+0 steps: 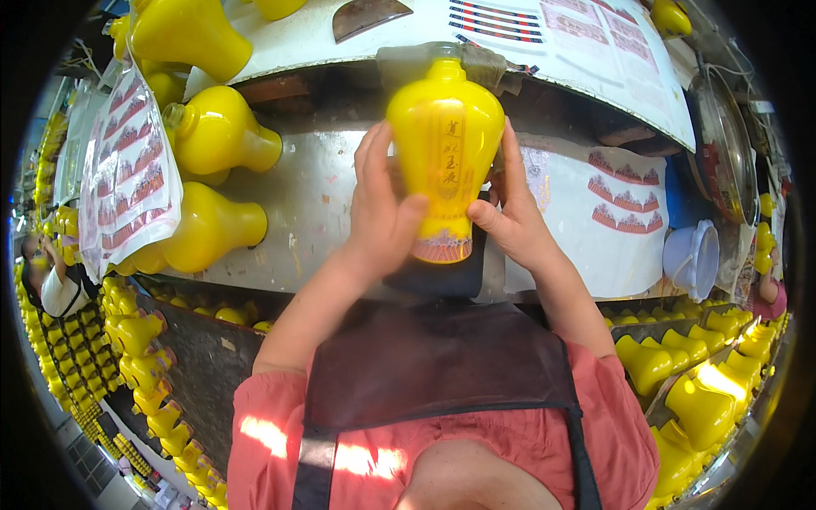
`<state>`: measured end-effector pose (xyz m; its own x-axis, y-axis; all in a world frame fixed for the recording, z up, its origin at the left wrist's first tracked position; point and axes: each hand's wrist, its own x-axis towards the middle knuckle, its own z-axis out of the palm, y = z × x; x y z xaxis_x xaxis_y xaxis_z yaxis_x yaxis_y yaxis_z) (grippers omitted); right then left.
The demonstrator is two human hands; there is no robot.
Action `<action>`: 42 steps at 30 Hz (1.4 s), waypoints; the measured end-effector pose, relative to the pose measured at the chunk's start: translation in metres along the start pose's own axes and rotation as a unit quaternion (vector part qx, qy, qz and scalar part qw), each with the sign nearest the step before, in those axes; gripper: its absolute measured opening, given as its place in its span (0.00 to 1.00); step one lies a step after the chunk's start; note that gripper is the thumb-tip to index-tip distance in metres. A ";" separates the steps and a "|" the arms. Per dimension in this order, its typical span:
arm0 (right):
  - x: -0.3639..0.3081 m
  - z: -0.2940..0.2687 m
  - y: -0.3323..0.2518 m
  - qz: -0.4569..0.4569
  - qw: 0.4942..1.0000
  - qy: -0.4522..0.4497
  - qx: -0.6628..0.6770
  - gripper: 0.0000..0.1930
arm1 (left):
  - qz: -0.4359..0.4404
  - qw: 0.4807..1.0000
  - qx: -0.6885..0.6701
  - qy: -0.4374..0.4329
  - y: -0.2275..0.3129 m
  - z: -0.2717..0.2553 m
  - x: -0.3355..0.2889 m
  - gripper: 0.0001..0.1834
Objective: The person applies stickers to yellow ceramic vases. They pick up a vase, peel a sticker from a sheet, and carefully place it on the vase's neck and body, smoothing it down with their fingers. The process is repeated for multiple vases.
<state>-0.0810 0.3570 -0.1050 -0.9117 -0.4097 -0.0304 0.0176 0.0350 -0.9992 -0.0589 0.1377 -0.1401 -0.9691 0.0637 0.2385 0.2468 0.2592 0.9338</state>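
Note:
A glossy yellow bottle [446, 127] with a narrow clear neck lies in front of me, its neck pointing away. Dark lettering runs down its front, and a patterned red and blue decal band [444, 246] circles its base. My left hand [378, 200] wraps the bottle's left side, with the thumb toward the lower body. On the opposite side, my right hand [515, 204] grips it, thumb on the front and fingers partly hidden behind. The neck end rests on a grey cloth-like pad [399, 68] at the table's raised edge.
More yellow bottles [223, 132] lie at the left beside a hanging decal sheet [127, 166]. At right are a wet sheet with decal strips [626, 194] and a pale bucket [693, 259]. A brown curved scraper-like piece [367, 17] lies on the white upper surface. Rows of bottles flank me.

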 end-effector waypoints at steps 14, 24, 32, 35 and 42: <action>0.009 0.001 0.011 -0.044 0.994 -0.035 -0.095 0.49 | -0.008 1.000 -0.007 -0.006 0.001 0.004 -0.002 0.46; 0.009 -0.007 0.007 -0.025 0.995 -0.079 -0.051 0.48 | -0.006 0.997 -0.074 -0.006 -0.005 0.003 -0.003 0.45; 0.011 0.002 0.004 0.005 0.998 -0.046 -0.031 0.49 | -0.015 0.997 -0.069 -0.005 0.003 0.006 -0.004 0.42; 0.011 0.000 -0.002 0.005 0.998 -0.039 -0.056 0.52 | -0.009 0.999 -0.041 -0.003 0.011 0.003 -0.001 0.43; 0.028 -0.012 -0.036 -0.113 0.965 0.075 -0.224 0.51 | 0.103 0.986 0.106 0.078 0.031 -0.006 0.044 0.44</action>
<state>-0.1117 0.3554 -0.0694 -0.9216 -0.3170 0.2241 -0.3367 0.3652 -0.8679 -0.0941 0.1427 -0.0988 -0.8822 -0.0098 0.4707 0.4160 0.4522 0.7890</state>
